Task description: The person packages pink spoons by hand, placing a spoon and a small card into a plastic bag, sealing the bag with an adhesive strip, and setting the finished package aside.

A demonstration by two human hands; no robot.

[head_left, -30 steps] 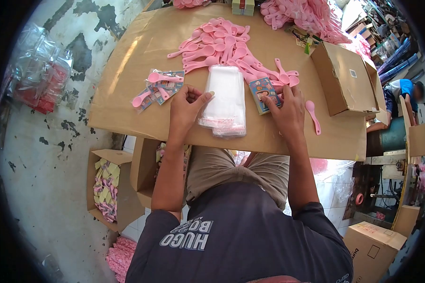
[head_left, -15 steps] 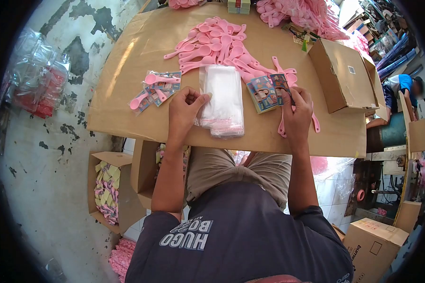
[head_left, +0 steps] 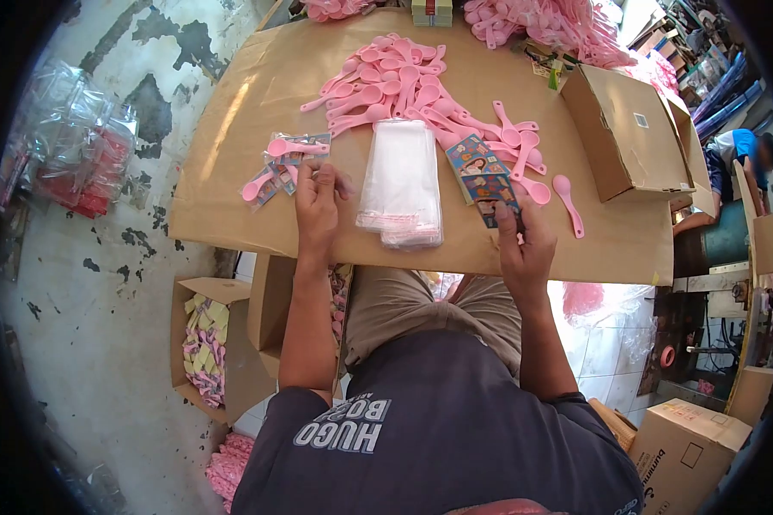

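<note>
1. The table (head_left: 258,94), covered in brown board, holds a pile of pink spoons (head_left: 395,81) towards its far side; its near right end spreads down beside the cards.
2. The clear bags (head_left: 401,184) lie in a flat stack between the two hands, below the pile.
3. The card stack (head_left: 465,160) lies right of the bags, with loose spoons crowding its right side. The held card (head_left: 489,190) covers part of it.
4. A lone spoon (head_left: 567,202) lies further right, apart from the rest, near the open box (head_left: 627,129).
5. Left of the bags, the packets (head_left: 283,163) lie overlapping, with spoons and cards showing in them.
6. At the far edge are a bound bundle (head_left: 432,12) and a large heap of spoons (head_left: 550,26) in plastic.
7. Below the table on the left, a box (head_left: 206,343) holds pink and pale yellow pieces; a closed carton (head_left: 687,446) stands at lower right. Another person (head_left: 739,159) is at the right, well apart from the hands.
8. The right hand (head_left: 526,236) pinches the card at its lower right edge, thumb on top; the finger underneath is partly hidden.
9. The left hand (head_left: 319,199) hovers beside the packets, fingers partly curled and thumb near them. Whether the fingertips meet, or touch the nearest packet, cannot be told.
</note>
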